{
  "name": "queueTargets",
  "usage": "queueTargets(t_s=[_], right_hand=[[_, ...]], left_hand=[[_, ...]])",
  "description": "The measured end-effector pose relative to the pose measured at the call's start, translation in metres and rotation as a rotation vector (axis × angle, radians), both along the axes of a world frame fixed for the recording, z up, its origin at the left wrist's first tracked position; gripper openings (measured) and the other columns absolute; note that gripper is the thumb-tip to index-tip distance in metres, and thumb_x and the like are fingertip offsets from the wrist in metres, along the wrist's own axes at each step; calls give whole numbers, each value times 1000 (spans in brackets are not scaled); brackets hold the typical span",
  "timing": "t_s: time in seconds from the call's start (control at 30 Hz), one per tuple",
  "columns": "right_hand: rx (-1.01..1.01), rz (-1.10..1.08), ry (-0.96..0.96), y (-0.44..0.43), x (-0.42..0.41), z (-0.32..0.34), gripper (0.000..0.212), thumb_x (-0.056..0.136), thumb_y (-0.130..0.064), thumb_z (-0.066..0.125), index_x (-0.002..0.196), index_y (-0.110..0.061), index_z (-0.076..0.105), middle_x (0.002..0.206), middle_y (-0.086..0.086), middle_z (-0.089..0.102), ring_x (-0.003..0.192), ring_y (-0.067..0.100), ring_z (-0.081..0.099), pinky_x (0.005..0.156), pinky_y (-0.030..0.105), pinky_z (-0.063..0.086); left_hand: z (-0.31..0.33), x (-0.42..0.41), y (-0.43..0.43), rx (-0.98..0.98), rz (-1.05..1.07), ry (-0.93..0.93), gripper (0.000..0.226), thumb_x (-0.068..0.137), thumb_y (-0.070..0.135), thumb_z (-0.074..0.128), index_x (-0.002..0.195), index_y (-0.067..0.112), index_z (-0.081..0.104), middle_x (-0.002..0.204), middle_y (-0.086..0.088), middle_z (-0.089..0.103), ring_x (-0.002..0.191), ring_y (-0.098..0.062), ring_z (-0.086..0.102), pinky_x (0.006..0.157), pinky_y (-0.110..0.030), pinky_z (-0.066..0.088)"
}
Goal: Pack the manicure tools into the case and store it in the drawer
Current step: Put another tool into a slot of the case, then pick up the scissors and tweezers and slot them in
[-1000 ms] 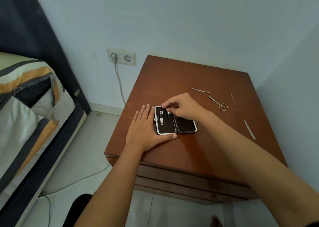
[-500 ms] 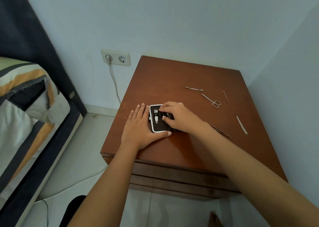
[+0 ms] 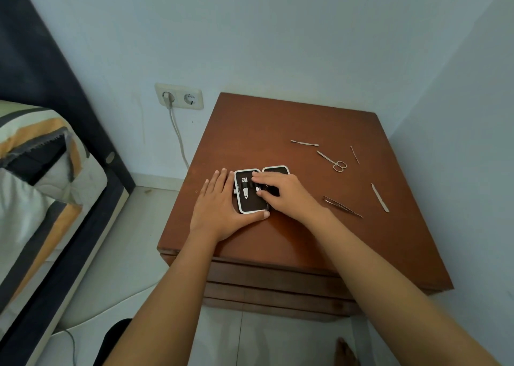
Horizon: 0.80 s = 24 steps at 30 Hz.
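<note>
Near the middle of the frame, an open black manicure case with a white rim lies flat on the brown wooden surface. The left hand rests flat against the case's left edge, fingers together, thumb along its lower edge. The right hand covers the case's right half; its fingers press down on the tools strapped inside, so that half is mostly hidden. To the right lie silver tweezers, a flat metal file, small scissors, a thin metal pick and a double-ended metal pusher, all well apart from the hands.
</note>
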State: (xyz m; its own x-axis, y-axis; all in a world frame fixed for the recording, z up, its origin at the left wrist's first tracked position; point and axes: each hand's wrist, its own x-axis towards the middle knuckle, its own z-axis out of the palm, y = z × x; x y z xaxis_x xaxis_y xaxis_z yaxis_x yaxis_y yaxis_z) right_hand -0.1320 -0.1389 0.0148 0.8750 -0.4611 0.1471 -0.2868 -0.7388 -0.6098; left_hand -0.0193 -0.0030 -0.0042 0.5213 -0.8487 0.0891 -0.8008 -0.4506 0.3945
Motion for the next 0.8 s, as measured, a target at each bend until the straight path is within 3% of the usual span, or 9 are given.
queueTargets(t_s=[0.17, 0.33, 0.43, 0.53, 0.67, 0.8], right_hand=[[10, -24, 49, 5, 2, 3, 37, 87, -13, 61, 124, -12, 59, 136, 4, 56, 130, 14, 45, 112, 26, 30], [-17, -21, 92, 15, 1, 5, 42, 89, -9, 57, 130, -8, 51, 143, 6, 48, 135, 16, 39, 112, 22, 24], [-41, -35, 32, 8, -11, 13, 35, 87, -8, 57, 123, -8, 58, 133, 8, 58, 125, 18, 51, 105, 23, 32], [-78, -257, -59, -24, -36, 17, 26, 86, -7, 58, 111, -5, 65, 118, 12, 66, 112, 25, 58, 98, 25, 36], [-56, -635, -37, -83, -71, 20, 21, 84, -12, 63, 103, -5, 68, 109, 16, 63, 102, 30, 59, 90, 29, 40], [-25, -707, 105, -118, -78, 20, 17, 80, -18, 70, 93, -7, 70, 99, 14, 58, 93, 26, 55, 81, 29, 41]], left_hand=[[-1, 1, 0, 9, 4, -2, 123, 55, 92, 34, 149, 17, 11, 159, -2, 11, 146, -15, 3, 117, -34, 2], [-1, 1, 0, 21, 0, 1, 124, 54, 93, 30, 150, 16, 11, 159, -3, 11, 146, -15, 3, 117, -35, 3], [-2, 2, 0, 34, 0, -15, 125, 55, 94, 30, 150, 16, 10, 159, -3, 9, 146, -15, 1, 117, -35, 1], [-2, 2, 1, 42, -2, -16, 126, 54, 94, 32, 150, 17, 8, 160, -2, 7, 146, -14, -1, 118, -34, 0], [-3, 3, 0, 34, 1, -13, 126, 54, 95, 33, 150, 18, 8, 160, 0, 6, 146, -13, -1, 118, -33, 0], [-4, 4, -2, 24, 7, -23, 125, 54, 95, 35, 150, 19, 9, 160, 1, 7, 146, -12, 0, 117, -32, 0]])
